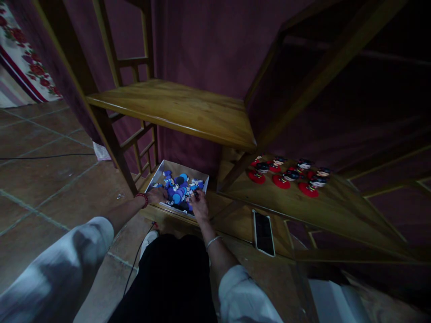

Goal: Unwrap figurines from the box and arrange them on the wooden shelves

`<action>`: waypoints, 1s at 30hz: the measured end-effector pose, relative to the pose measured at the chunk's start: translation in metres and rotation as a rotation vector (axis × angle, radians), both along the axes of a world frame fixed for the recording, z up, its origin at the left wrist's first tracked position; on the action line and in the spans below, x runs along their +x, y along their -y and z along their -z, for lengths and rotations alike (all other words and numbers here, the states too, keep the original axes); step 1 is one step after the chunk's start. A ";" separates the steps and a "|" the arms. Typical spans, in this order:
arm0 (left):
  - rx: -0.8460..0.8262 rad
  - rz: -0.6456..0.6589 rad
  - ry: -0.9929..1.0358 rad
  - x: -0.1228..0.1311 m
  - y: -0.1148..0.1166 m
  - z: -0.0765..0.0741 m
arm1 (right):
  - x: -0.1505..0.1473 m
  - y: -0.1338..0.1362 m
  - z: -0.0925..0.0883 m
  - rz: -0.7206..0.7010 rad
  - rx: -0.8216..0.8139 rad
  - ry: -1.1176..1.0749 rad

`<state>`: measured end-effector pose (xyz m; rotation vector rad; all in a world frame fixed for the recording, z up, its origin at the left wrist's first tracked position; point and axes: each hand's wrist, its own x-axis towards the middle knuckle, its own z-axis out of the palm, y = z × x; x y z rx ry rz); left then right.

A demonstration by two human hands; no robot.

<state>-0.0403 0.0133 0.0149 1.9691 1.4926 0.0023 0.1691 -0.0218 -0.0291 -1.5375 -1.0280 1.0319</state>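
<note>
Your white sleeves (63, 264) and dark trousers (175, 278) are filling the bottom of the view. Both forearms are stretching forward and down toward the lowest board (235, 222) of a wooden shelf unit.

Your left hand (156, 195), with a red bracelet (142, 199) at the wrist, is lying palm down at the near left corner of a shallow white box (158, 172). Your right hand (200, 205), with a thin silver bangle (213, 242) on its wrist, is reaching over the box's near right edge.

That box is sitting on the lowest board, beneath the upper shelf (175, 107), and it is holding a loose heap of small blue figures (180, 187).

Your left fingers are curling against the rim beside the nearest blue figures, and your right fingertips are pressing in among the figures at the heap's right side. Whether either hand is actually gripping a figure I cannot tell, because both are small and dim.

Red figures (282, 179) are standing in two rows on the middle shelf (336, 206) to the right, well apart from the box. A phone (263, 233) is lying flat on the lowest board, near your right forearm.
</note>
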 end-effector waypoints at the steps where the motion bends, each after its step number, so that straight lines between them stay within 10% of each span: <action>1: -0.013 -0.006 0.006 0.001 0.001 0.000 | -0.001 0.001 -0.002 0.013 -0.015 -0.031; 17: 0.077 -0.043 -0.067 -0.006 -0.004 -0.002 | 0.000 0.005 -0.010 -0.056 -0.069 0.003; 30: 0.189 0.157 -0.019 0.051 0.009 -0.011 | 0.001 0.003 -0.007 -0.069 -0.099 -0.011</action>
